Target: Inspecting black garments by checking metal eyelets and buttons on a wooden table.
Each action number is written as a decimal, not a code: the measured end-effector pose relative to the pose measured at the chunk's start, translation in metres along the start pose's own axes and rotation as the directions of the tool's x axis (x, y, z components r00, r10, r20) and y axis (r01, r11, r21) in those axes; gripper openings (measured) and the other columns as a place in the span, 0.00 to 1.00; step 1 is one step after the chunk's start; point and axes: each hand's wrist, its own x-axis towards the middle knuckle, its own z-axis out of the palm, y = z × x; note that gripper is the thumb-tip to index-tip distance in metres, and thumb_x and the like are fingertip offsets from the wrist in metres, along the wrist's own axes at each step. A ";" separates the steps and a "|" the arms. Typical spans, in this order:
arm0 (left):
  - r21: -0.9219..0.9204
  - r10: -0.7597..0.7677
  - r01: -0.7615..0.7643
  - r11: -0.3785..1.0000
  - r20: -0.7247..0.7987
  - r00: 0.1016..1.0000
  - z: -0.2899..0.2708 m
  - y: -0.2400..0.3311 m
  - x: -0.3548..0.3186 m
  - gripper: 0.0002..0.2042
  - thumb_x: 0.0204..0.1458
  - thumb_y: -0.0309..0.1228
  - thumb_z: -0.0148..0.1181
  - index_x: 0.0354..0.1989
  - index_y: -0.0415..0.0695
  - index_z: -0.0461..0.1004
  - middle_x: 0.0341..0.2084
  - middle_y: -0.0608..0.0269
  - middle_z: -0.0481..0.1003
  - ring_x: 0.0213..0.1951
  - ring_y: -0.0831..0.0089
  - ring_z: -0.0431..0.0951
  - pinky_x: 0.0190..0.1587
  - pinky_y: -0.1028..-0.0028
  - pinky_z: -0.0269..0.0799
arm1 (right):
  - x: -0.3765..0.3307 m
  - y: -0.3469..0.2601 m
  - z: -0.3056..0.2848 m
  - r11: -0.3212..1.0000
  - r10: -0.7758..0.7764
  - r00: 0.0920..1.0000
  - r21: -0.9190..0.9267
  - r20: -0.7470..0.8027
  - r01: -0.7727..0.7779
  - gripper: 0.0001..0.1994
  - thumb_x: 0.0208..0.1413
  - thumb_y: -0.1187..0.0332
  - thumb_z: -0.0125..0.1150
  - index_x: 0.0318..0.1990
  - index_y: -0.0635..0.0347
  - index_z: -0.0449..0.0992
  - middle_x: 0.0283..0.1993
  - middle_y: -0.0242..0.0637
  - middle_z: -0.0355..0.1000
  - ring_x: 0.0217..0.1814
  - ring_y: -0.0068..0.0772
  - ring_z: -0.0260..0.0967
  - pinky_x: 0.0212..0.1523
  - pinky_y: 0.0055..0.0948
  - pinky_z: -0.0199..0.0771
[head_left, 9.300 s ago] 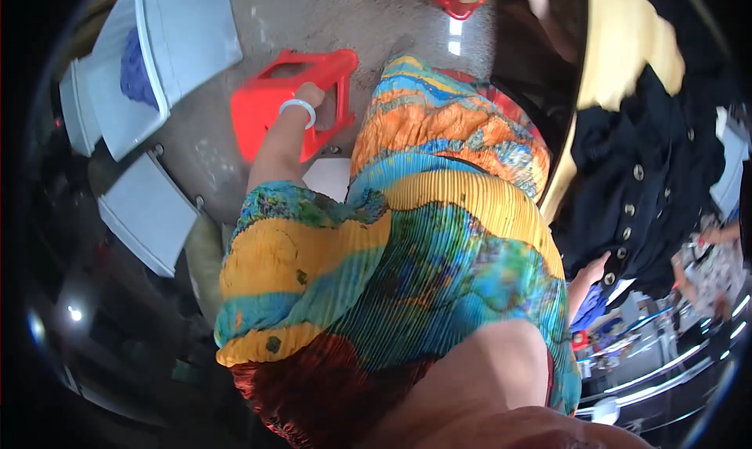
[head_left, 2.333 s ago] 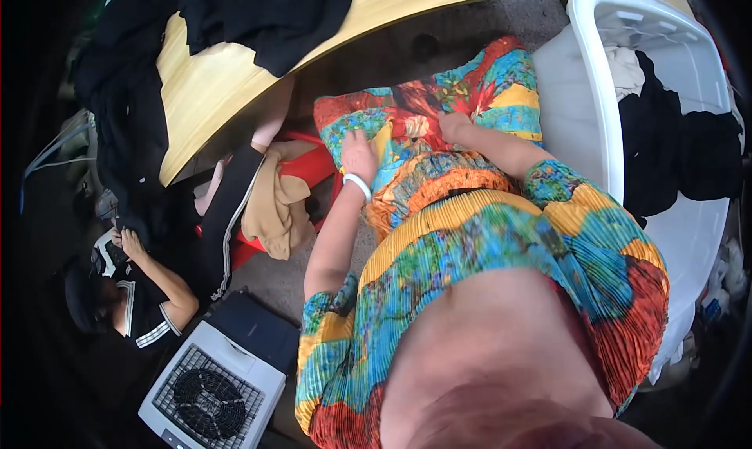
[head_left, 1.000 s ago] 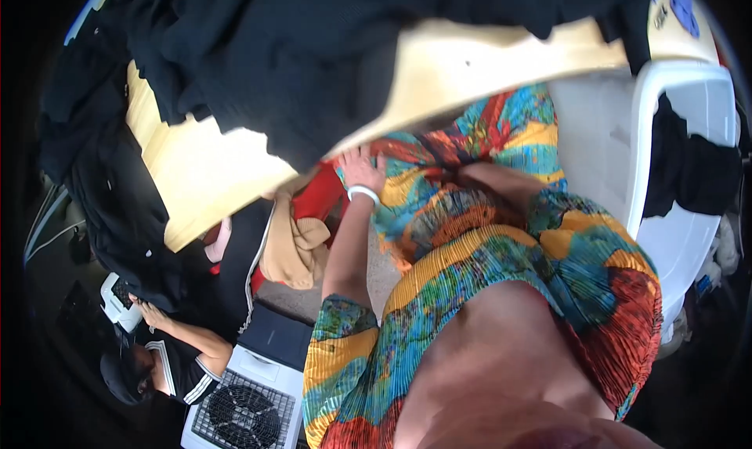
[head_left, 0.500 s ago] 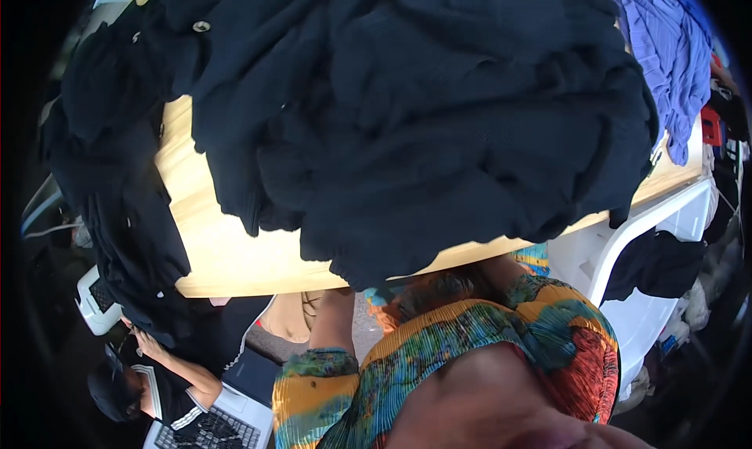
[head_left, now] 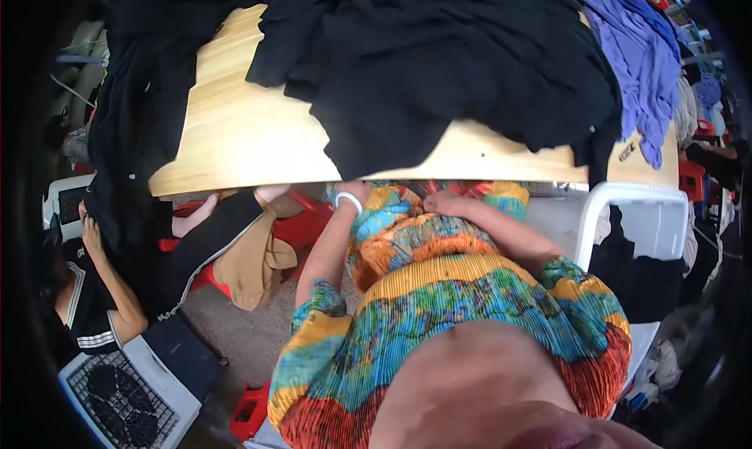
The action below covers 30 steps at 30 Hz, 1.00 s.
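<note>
Light wooden worktop is heaped with black garments, and a purple garment is draped over its far right corner. Just below the near edge, the left hand and right hand are pressed against the multicoloured pleated fabric; whether either is closed on it cannot be told. A white plastic basket is seen below the near right corner.

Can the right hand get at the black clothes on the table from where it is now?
Probably yes. The right hand rests on the lap just under the near edge of the table, and the black clothes hang over that edge right above it. Nothing lies between them; the hand only has to come up over the edge.
</note>
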 end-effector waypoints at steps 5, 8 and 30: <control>-0.598 0.219 -0.192 0.778 -0.028 0.975 -0.031 0.032 -0.093 0.09 0.50 0.29 0.52 0.38 0.39 0.72 0.31 0.54 0.74 0.33 0.65 0.75 0.38 0.71 0.69 | -0.116 -0.077 -0.079 0.905 -0.154 0.972 0.370 -0.180 0.212 0.16 0.57 0.59 0.48 0.46 0.60 0.71 0.41 0.40 0.72 0.43 0.31 0.69 0.46 0.26 0.66; -0.821 0.290 -0.117 0.559 0.061 0.955 -0.082 0.067 -0.134 0.09 0.50 0.27 0.53 0.38 0.37 0.71 0.31 0.55 0.74 0.35 0.70 0.75 0.39 0.74 0.69 | -0.181 -0.096 -0.118 0.812 -0.177 0.909 0.466 -0.377 0.352 0.14 0.56 0.62 0.50 0.45 0.60 0.72 0.37 0.34 0.72 0.40 0.20 0.66 0.43 0.21 0.66; -0.576 -0.030 -0.393 0.717 -0.590 0.807 -0.265 0.076 -0.034 0.23 0.39 0.31 0.65 0.43 0.31 0.66 0.35 0.55 0.73 0.38 0.72 0.72 0.42 0.75 0.67 | -0.249 -0.030 -0.316 0.950 -0.231 -0.063 -0.239 -0.971 0.200 0.11 0.41 0.75 0.56 0.36 0.61 0.74 0.34 0.38 0.71 0.38 0.31 0.67 0.42 0.26 0.66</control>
